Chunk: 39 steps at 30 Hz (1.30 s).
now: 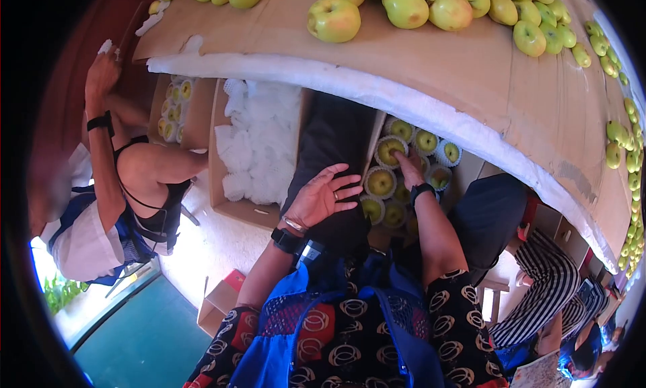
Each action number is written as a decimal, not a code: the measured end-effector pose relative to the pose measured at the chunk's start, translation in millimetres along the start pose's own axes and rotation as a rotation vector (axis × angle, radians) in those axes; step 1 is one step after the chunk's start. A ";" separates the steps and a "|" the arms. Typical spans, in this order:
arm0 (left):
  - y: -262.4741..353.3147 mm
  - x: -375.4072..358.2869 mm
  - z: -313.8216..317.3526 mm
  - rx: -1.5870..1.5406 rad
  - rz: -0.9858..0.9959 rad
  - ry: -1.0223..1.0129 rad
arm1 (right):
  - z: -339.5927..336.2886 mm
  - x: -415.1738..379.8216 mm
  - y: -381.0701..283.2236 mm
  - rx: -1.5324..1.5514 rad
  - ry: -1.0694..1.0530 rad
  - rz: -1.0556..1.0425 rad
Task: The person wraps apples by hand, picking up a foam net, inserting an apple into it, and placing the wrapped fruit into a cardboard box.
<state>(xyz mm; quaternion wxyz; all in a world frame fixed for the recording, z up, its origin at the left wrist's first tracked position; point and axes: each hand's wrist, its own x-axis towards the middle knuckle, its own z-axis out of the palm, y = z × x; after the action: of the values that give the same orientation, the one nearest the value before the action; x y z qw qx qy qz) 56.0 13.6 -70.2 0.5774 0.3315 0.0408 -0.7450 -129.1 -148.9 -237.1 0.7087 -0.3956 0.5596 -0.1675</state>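
1. The cardboard-covered table curved before you, loose green apples along its far side.
2. Your dark-trousered leg ran between two open boxes.
3. Left of it, the carton held white foam nets.
4. On its right, the apple box held net-cupped apples in rows.
5. Your left hand was spread wide above the leg.
6. Your right hand touched a netted apple near that box's left wall; whether it gripped, I couldn't tell.
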 end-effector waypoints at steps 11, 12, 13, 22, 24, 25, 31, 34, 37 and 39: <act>-2.7 0.6 -5.1 0.021 0.001 -0.026 | -3.3 15.4 6.0 -0.206 -0.085 0.096; -3.6 0.9 -4.6 0.018 -0.005 -0.026 | -6.4 19.0 9.3 -0.338 -0.055 0.165; -3.6 1.0 -4.3 0.016 -0.004 -0.038 | -5.2 7.6 -3.5 -0.338 -0.053 0.169; -4.3 -1.1 -3.4 0.045 -0.006 -0.027 | 3.6 2.5 -9.6 -0.524 -0.142 0.127; -3.9 -1.3 -2.8 0.041 0.003 -0.038 | 7.4 -5.3 -16.8 -0.693 -0.064 0.042; -3.8 -1.4 -0.7 0.024 0.008 -0.026 | 8.2 -6.7 -20.7 -0.692 -0.067 0.037; -4.5 -3.9 -4.1 0.019 0.011 -0.039 | -1.8 5.1 -4.6 -0.346 -0.160 0.182; -5.5 -4.4 -3.2 0.020 0.014 -0.046 | -3.9 2.5 -9.9 -0.347 -0.106 0.142; -4.4 -5.3 -7.0 0.066 0.015 -0.068 | -2.8 -11.9 -30.3 -0.505 -0.066 0.101; -4.4 -6.5 -6.1 0.056 0.014 -0.041 | -3.8 -23.6 -40.2 -0.794 0.075 -0.059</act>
<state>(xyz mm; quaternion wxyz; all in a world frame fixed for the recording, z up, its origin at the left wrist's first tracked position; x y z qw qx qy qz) 55.5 23.2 -72.8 0.5739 0.3323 0.0058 -0.7484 -131.8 -159.7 -191.7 0.4747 -0.6481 0.5949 0.0270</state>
